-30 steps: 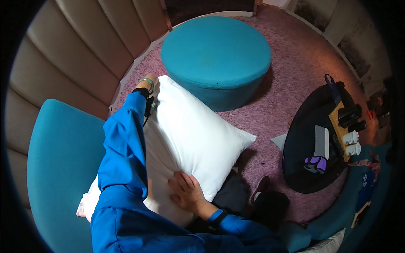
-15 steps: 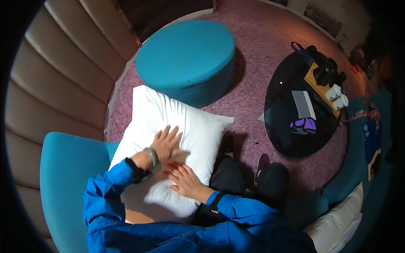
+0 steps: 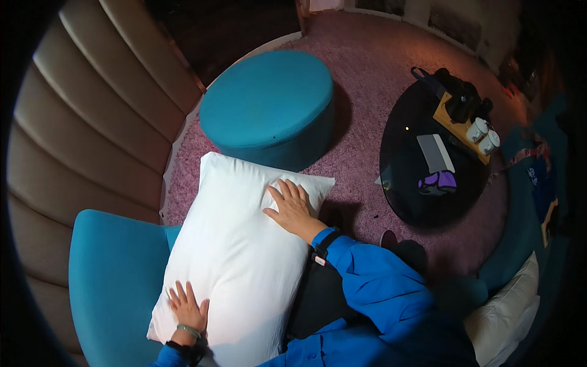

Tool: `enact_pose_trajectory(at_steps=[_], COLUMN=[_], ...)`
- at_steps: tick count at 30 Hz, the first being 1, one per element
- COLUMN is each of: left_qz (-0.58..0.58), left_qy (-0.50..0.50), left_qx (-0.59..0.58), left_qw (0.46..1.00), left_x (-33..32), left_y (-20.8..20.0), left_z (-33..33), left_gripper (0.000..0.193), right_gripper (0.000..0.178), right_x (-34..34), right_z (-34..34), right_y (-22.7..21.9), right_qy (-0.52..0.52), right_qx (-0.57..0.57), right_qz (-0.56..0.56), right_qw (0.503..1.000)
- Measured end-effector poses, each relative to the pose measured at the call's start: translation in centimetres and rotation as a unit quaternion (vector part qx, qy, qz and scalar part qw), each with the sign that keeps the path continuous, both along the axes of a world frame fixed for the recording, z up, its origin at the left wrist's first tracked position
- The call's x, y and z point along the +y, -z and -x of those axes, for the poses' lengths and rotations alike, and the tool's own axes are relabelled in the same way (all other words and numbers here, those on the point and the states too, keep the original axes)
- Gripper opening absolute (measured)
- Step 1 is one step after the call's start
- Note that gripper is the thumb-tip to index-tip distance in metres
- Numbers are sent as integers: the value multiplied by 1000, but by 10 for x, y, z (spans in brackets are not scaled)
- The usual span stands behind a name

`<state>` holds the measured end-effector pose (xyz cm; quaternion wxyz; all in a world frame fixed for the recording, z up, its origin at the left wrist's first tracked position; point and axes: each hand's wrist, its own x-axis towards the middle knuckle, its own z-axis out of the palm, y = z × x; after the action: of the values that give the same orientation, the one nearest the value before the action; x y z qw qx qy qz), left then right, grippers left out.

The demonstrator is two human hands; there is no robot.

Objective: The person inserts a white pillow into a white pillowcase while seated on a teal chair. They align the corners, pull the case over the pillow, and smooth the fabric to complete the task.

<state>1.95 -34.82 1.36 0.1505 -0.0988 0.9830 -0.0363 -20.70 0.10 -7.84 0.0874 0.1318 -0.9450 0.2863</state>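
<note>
A plump white pillow (image 3: pixel 238 244) lies across my lap, its far end close to the round teal ottoman. My left hand (image 3: pixel 189 310) rests on the pillow's near left part, palm down with the fingers spread. Toward the far right corner, my right hand (image 3: pixel 290 206) lies flat on the white cloth, fingers apart. Neither hand grips anything. Soft creases run lengthwise along the pillow between the hands.
Beyond the pillow stands the teal ottoman (image 3: pixel 266 101) on pink carpet (image 3: pixel 361 73). A dark oval table (image 3: pixel 400 189) at the right holds a wooden tray with white cups, a grey-white box and a purple item. Another white pillow (image 3: pixel 504 306) lies at lower right.
My hands have moved apart: the left back toward the near left of the pillow, the right forward to its far right. The pillow looks smoother, and the view has shifted slightly.
</note>
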Motion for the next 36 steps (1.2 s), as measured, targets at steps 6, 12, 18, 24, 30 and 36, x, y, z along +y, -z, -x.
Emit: enact_pose_trajectory(at_steps=[6, 12, 18, 24, 30, 36], left_qz=[-11, -44, -57, -34, -11, -26], left_qy=[47, 48, 36, 51, 24, -46], left_qx=[35, -16, -41, 15, 7, -21], left_qw=[998, 998, 997, 998, 1000, 998], left_x=[-17, -26, -27, -21, -3, 7], left_y=[39, 75, 79, 82, 61, 16], left_z=[-22, 6, 18, 19, 20, -65], left_gripper=[85, 87, 86, 81, 73, 66], right_gripper=[64, 64, 64, 75, 78, 81], right_x=[-1, 3, 6, 0, -45, -75], right_z=[7, 17, 16, -18, -117, -203], right_y=[47, 85, 83, 52, 12, -9], right_qy=[42, 93, 98, 60, -147, -304], right_qx=[-52, -136, -147, -172, -32, 26], right_qz=[24, 77, 56, 37, -13, -9], right_qw=[997, 983, 983, 983, 989, 952])
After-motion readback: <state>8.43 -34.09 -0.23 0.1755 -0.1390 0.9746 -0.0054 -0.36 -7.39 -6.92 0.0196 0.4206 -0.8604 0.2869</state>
